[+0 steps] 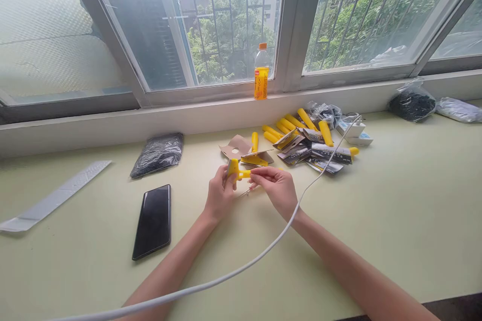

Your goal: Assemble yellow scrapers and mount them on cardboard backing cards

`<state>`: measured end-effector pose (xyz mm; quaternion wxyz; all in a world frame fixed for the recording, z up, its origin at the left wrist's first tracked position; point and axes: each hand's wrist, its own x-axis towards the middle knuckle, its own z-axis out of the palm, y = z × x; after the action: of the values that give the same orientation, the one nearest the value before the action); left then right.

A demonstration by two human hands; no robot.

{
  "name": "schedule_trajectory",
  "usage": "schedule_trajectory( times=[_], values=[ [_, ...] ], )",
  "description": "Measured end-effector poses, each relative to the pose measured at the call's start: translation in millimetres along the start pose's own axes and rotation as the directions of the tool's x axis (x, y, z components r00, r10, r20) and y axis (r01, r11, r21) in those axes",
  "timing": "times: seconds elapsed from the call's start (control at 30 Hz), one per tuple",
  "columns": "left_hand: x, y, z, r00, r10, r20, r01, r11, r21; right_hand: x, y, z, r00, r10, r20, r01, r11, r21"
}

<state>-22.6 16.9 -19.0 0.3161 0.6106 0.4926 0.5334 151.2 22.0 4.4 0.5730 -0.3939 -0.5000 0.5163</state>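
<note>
A black phone lies face up on the pale green tabletop. A grey strip and a dark bag sit further left. An orange-capped drink bottle stands on the windowsill.

A phone lies left of the hands, a bag behind it, a bottle on the sill.

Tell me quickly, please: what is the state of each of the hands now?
Left hand: closed on the yellow tool.
Right hand: closed, pinching the same yellow tool's other end.
</note>
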Motion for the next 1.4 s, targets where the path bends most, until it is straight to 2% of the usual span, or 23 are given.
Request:
schedule_trajectory(
  times=[0.2, 0.43, 0.67, 0.8, 0.9, 1.17, 1.27, 1.4],
  values=[
    [0, -2, 0, 1.0, 0.005, 0.004, -0.005, 1.0, 0.004, 2, 12, -1, 1.0, 0.026, -0.005, -0.026, 0.999, -0.034],
    [2, -4, -1, 0.999, -0.011, -0.031, 0.011, 1.0, 0.012, 0, 17, -1, 0.998, -0.055, -0.011, 0.054, 0.994, -0.098],
    [3, -6, -1, 0.999, -0.021, -0.038, 0.021, 1.0, -0.013, -1, 6, -1, 0.996, 0.085, 0.028, -0.086, 0.996, 0.039],
    [2, -3, -1, 0.999, -0.037, -0.036, 0.037, 0.999, -0.004, -4, 9, 1, 0.995, 0.091, 0.04, -0.091, 0.996, -0.016],
    [2, -1, -1, 0.999, -0.042, -0.033, 0.042, 0.999, 0.003, -7, 14, 3, 0.996, 0.071, 0.046, -0.067, 0.994, -0.081],
    [3, -4, -1, 0.999, -0.029, -0.039, 0.029, 1.0, 0.008, -8, 27, 3, 0.994, -0.078, 0.07, 0.096, 0.946, -0.311],
    [3, -4, -1, 0.999, -0.028, -0.037, 0.028, 1.0, 0.008, -6, 29, 2, 0.992, -0.106, 0.074, 0.125, 0.938, -0.322],
    [2, -3, -2, 0.999, -0.036, -0.035, 0.036, 0.999, 0.002, -3, 31, 0, 0.993, -0.075, 0.089, 0.095, 0.964, -0.25]
  ],
)
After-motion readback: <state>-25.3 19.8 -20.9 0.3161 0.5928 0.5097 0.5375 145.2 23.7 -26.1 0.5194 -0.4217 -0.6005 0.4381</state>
